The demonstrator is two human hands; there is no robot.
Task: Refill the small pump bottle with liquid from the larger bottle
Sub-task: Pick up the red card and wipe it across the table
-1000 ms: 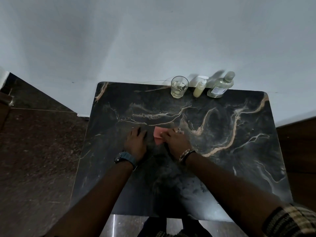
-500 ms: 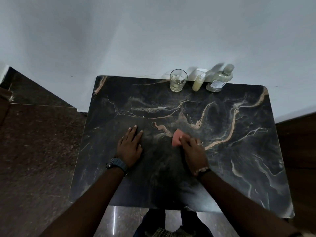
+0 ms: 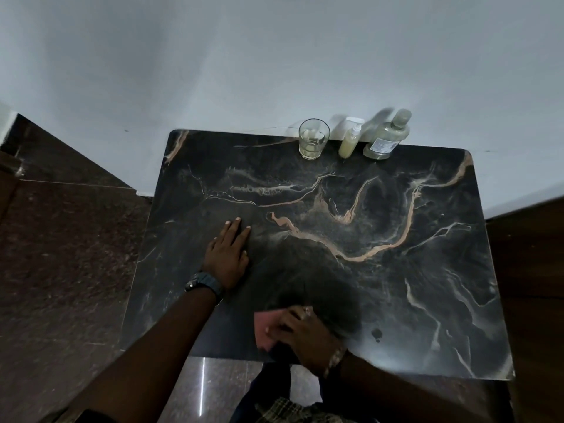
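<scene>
A dark speckled floor (image 3: 67, 254) fills the left side, meeting a pale wall (image 3: 274, 56) that runs behind a black marble-patterned table (image 3: 396, 285) veined in tan and white. The left hand (image 3: 227, 254) lies flat on the tabletop with its fingers straight and close together, palm down, holding nothing; a dark watch (image 3: 203, 285) sits on that wrist. Near the table's front edge, the right hand (image 3: 305, 334) presses down on a pink cloth (image 3: 265, 326), fingers bent over it; motion blur makes the exact grip hard to read, and a beaded bracelet (image 3: 334, 360) circles the wrist. The two hands are well apart. At the far edge, against the wall, three things stand upright in a row. First is a clear drinking glass (image 3: 313, 138) with a little pale liquid at its bottom. Just beside it stands the small pump bottle (image 3: 350, 141), slim, with a white pump top in place and a body filled with cloudy yellowish liquid nearly to the neck. Next to that is the larger bottle (image 3: 387, 135), clear and rounded, capped, wearing a white label on its front and holding a nearly colourless liquid. A small dark spot (image 3: 377, 333) marks the tabletop to the right of the cloth
</scene>
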